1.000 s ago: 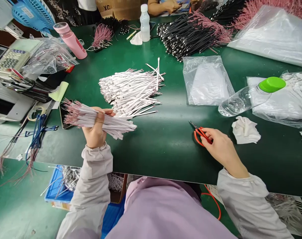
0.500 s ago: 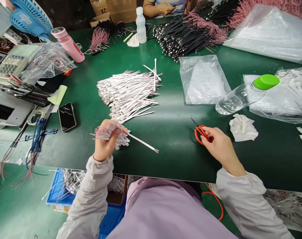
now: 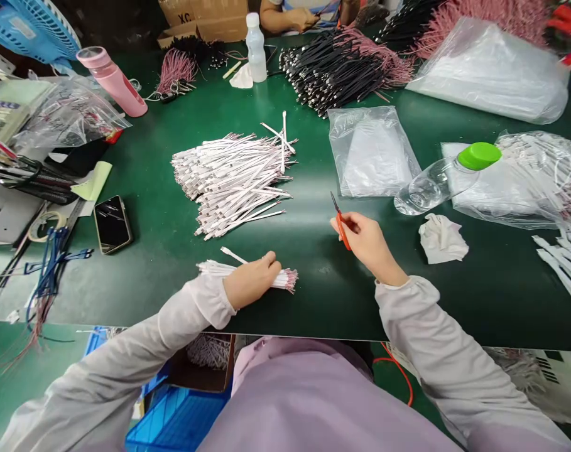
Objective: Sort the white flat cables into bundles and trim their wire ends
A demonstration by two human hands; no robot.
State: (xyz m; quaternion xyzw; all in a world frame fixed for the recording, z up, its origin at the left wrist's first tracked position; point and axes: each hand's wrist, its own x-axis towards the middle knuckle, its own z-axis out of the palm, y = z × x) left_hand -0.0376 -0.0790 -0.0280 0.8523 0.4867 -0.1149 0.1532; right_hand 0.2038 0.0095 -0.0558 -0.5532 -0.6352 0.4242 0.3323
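My left hand point(image 3: 253, 280) is closed over a bundle of short white cables point(image 3: 285, 280), low over the near part of the table. Their pink wire ends point right, and one cable sticks out at an angle on the left. Fingers hide the bundle's middle. In my right hand point(image 3: 367, 245) is a pair of scissors point(image 3: 343, 233) with orange-red handles, its dark tips pointing up and away; whether the blades are apart is hard to see. Beyond my left hand lies a larger pile of white cables point(image 3: 233, 172), with a few lying crosswise at its far right.
A phone point(image 3: 112, 225) lies left. To the right are a flat plastic bag point(image 3: 374, 154), a clear bottle point(image 3: 429, 186) with a green cap and a crumpled tissue point(image 3: 441, 238). Black cables point(image 3: 332, 69) are heaped farther back, near another person's hand point(image 3: 301, 19).
My left hand has turned over and moved right with the bundle, whose wire ends now point right instead of left. The scissors have moved left and swung more upright. The view has shifted slightly.
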